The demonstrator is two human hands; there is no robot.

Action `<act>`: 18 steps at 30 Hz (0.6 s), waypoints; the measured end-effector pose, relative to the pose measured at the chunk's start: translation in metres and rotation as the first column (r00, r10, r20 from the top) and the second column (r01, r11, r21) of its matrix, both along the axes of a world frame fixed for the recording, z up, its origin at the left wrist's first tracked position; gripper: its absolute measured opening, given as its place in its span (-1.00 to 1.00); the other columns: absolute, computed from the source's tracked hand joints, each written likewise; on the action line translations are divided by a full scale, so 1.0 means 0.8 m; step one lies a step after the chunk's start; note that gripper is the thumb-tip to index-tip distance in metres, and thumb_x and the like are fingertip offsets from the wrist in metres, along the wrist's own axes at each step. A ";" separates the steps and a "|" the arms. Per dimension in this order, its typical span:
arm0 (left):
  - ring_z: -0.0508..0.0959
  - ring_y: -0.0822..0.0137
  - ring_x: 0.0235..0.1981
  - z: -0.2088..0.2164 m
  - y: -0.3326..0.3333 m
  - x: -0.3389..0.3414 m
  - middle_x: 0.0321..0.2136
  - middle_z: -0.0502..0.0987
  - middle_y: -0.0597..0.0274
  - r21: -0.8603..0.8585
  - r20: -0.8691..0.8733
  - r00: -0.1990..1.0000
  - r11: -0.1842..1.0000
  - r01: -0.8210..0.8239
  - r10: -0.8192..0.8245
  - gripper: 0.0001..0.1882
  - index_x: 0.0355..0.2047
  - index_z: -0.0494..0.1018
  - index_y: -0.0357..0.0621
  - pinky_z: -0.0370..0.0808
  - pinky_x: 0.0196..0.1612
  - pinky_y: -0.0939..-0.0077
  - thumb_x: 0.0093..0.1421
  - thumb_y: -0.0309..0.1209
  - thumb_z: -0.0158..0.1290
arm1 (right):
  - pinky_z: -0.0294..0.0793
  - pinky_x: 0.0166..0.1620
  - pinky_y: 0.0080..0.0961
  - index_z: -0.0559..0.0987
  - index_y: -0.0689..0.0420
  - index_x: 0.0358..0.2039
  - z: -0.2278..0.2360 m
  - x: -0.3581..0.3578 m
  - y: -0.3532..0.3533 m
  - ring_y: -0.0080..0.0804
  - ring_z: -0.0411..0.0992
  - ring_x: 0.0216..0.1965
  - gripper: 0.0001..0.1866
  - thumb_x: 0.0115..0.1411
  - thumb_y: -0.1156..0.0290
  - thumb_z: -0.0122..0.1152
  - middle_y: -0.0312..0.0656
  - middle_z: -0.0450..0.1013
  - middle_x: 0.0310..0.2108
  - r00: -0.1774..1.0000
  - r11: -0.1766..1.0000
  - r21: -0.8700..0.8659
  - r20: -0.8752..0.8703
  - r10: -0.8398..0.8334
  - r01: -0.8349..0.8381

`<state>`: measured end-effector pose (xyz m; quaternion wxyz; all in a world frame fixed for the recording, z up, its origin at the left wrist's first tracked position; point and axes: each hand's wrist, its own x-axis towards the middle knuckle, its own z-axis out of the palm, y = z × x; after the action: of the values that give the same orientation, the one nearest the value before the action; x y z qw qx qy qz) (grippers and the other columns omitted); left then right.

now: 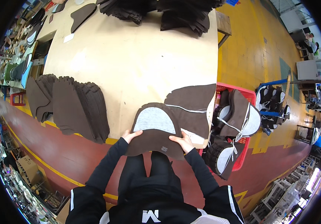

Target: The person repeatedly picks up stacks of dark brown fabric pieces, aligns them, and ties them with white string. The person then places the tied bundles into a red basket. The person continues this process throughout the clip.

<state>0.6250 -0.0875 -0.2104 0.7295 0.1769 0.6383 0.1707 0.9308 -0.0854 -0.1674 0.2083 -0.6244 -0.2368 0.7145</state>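
Between my two hands is a dark brown cut piece point(152, 140), like a shoe upper part, with a pale grey half-round patch point(153, 121) on its far half. My left hand point(131, 136) grips its left edge, thumb on top and the other fingers hidden underneath. On the opposite edge, my right hand point(183, 142) holds it the same way. The piece is at the table's near edge, above my legs. Just beyond my right hand lie more brown pieces point(192, 98) with a white string point(186, 109) across them.
Stacks of brown pieces point(79, 108) stand on the table's left side, and more piles point(184, 16) lie at its far edge. Right of the table, a red crate point(242, 158) holds bundles tied with white string. A blue-framed rack point(274, 114) stands farther right.
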 end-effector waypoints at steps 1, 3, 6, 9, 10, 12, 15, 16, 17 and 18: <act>0.57 0.19 -0.16 0.002 0.002 -0.005 -0.10 0.50 -0.09 -0.136 0.040 0.998 0.990 -0.038 0.044 -0.26 0.08 0.26 -0.46 0.53 -0.12 0.41 0.06 -0.16 0.26 | 0.50 -0.11 -0.48 0.34 0.37 0.06 -0.002 -0.003 -0.004 -0.35 0.51 -0.18 -0.26 -0.05 0.26 0.47 0.01 0.48 -0.12 1.000 0.999 0.025 -0.021 -0.021 0.022; 0.53 0.24 -0.09 0.041 0.016 0.000 -0.06 0.49 -0.01 -0.002 0.145 0.989 0.999 0.037 -0.036 -0.28 0.09 0.29 -0.38 0.48 -0.04 0.41 0.02 -0.22 0.30 | 0.46 -0.07 -0.47 0.34 0.36 0.05 -0.009 -0.002 -0.014 -0.35 0.48 -0.15 -0.24 -0.09 0.28 0.49 -0.01 0.47 -0.13 0.999 0.995 0.102 -0.027 0.017 -0.014; 0.46 0.26 0.00 0.043 -0.017 -0.011 -0.04 0.48 0.09 0.318 0.008 0.983 0.932 0.172 -0.184 -0.13 0.13 0.26 -0.31 0.39 0.08 0.41 -0.15 -0.25 0.43 | 0.37 0.04 -0.40 0.36 0.30 0.04 0.005 0.002 -0.019 -0.30 0.42 -0.06 -0.17 -0.19 0.19 0.56 -0.03 0.46 -0.12 0.992 0.933 0.340 0.081 0.097 -0.119; 0.44 0.23 0.03 0.085 -0.039 -0.009 0.00 0.46 0.08 0.520 -0.121 0.975 0.824 0.223 -0.187 -0.03 0.15 0.25 -0.30 0.33 0.15 0.34 -0.25 -0.25 0.48 | 0.37 0.04 -0.34 0.35 0.22 0.03 0.043 0.015 -0.024 -0.20 0.41 -0.03 -0.13 -0.27 0.17 0.60 -0.04 0.41 -0.08 0.962 0.759 0.599 0.233 0.140 -0.256; 0.45 0.19 0.04 0.075 -0.047 -0.015 0.02 0.44 0.04 0.649 -0.170 0.952 0.698 0.301 -0.253 -0.02 0.17 0.24 -0.25 0.33 0.15 0.29 -0.26 -0.31 0.49 | 0.34 0.06 -0.27 0.35 0.18 0.03 0.045 0.022 -0.028 -0.09 0.39 -0.01 -0.13 -0.31 0.23 0.60 -0.03 0.40 -0.07 0.952 0.705 0.642 0.248 0.182 -0.302; 0.36 0.05 0.14 0.059 -0.034 -0.005 0.08 0.35 -0.03 0.855 -0.112 0.966 0.472 0.213 -0.233 -0.08 0.17 0.19 -0.19 0.28 0.19 0.22 -0.20 -0.36 0.42 | 0.26 0.10 -0.10 0.31 0.12 0.02 0.035 0.027 -0.020 0.03 0.35 0.01 -0.17 -0.29 0.32 0.55 -0.02 0.37 -0.02 0.930 0.433 0.824 0.338 0.145 -0.367; 0.24 -0.12 0.21 0.028 0.001 0.004 0.11 0.25 -0.08 0.816 -0.395 0.855 0.299 0.495 -0.337 -0.15 0.07 0.20 -0.13 0.17 0.24 -0.08 -0.25 -0.38 0.37 | 0.08 0.21 0.13 0.20 0.03 0.02 -0.026 0.037 -0.016 0.12 0.24 0.12 -0.16 -0.26 0.37 0.51 0.01 0.29 0.08 0.863 0.273 0.822 0.498 0.082 -0.500; 0.24 -0.13 0.20 0.025 0.005 0.006 0.10 0.25 -0.07 0.794 -0.498 0.795 0.187 0.579 -0.347 -0.16 0.06 0.21 -0.12 0.15 0.25 -0.13 -0.26 -0.37 0.37 | 0.05 0.22 0.23 0.21 0.00 0.01 -0.043 0.042 -0.012 0.12 0.24 0.13 -0.19 -0.25 0.38 0.48 -0.01 0.26 0.12 0.814 0.333 0.754 0.576 0.078 -0.566; 0.24 -0.13 0.20 0.017 0.011 0.009 0.10 0.25 -0.07 0.759 -0.593 0.729 0.066 0.648 -0.341 -0.17 0.06 0.22 -0.12 0.13 0.25 -0.17 -0.26 -0.36 0.37 | 0.07 0.24 0.17 0.28 0.01 -0.04 -0.063 0.049 -0.013 0.06 0.26 0.12 -0.27 -0.25 0.38 0.48 -0.09 0.31 0.10 0.814 0.249 0.782 0.579 0.053 -0.572; 0.24 -0.13 0.20 0.015 0.003 0.003 0.10 0.25 -0.02 0.714 -0.645 0.678 0.037 0.699 -0.352 -0.19 0.04 0.25 -0.09 0.09 0.26 -0.22 -0.27 -0.33 0.36 | 0.12 0.23 0.11 0.33 0.01 -0.09 -0.068 0.054 -0.015 0.01 0.28 0.12 -0.33 -0.25 0.37 0.48 -0.13 0.34 0.08 0.788 0.220 0.762 0.613 0.061 -0.610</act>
<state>0.6274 -0.0852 -0.1984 0.3796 0.8148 0.3920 0.1956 0.9736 -0.0976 -0.2218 0.3023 -0.4584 -0.7823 0.2940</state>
